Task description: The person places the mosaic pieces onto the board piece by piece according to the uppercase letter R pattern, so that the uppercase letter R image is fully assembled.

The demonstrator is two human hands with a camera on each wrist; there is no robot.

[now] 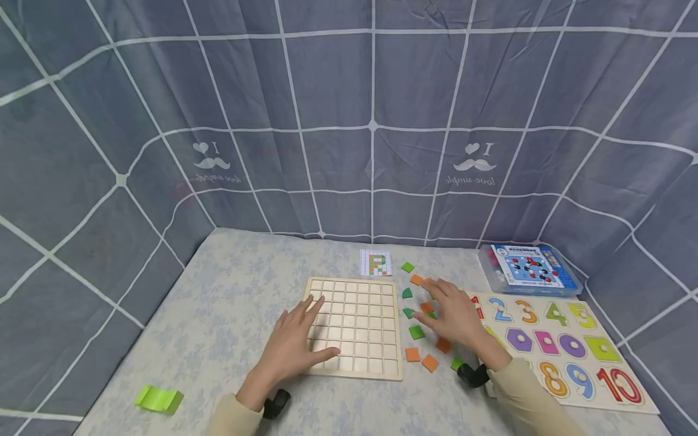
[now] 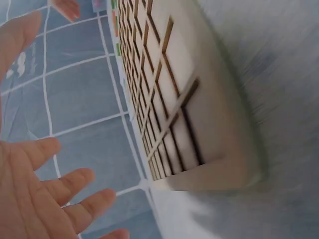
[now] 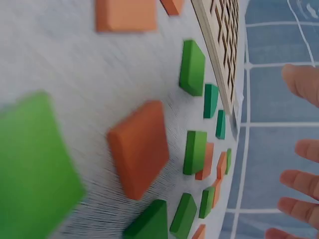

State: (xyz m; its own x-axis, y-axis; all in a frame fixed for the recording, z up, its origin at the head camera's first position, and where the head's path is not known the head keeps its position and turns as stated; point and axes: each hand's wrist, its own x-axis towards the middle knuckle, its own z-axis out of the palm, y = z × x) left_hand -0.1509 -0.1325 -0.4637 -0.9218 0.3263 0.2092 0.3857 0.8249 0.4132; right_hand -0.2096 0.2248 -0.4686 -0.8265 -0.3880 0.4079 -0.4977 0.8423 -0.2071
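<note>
A wooden grid board (image 1: pixel 354 327) with square cells lies in the middle of the table. My left hand (image 1: pixel 294 339) hovers over its left edge, fingers spread and holding nothing; the left wrist view shows the board's corner beside the spread fingers (image 2: pixel 75 186). Right of the board lie scattered orange tiles (image 1: pixel 429 363) and green tiles (image 1: pixel 417 332), some of them quarter-round (image 1: pixel 407 293). Over these tiles is my right hand (image 1: pixel 449 312), its fingers extended. In the right wrist view those fingers stand apart from the tiles, with nothing held. The hand hides some pieces in the head view.
A pattern card (image 1: pixel 375 263) with a green and orange letter lies behind the board. At right is a number puzzle board (image 1: pixel 591 375), with a clear plastic box (image 1: pixel 529 269) behind it. A bright green curved piece (image 1: pixel 158 399) lies at front left. Grey curtains (image 1: pixel 338 157) enclose the table.
</note>
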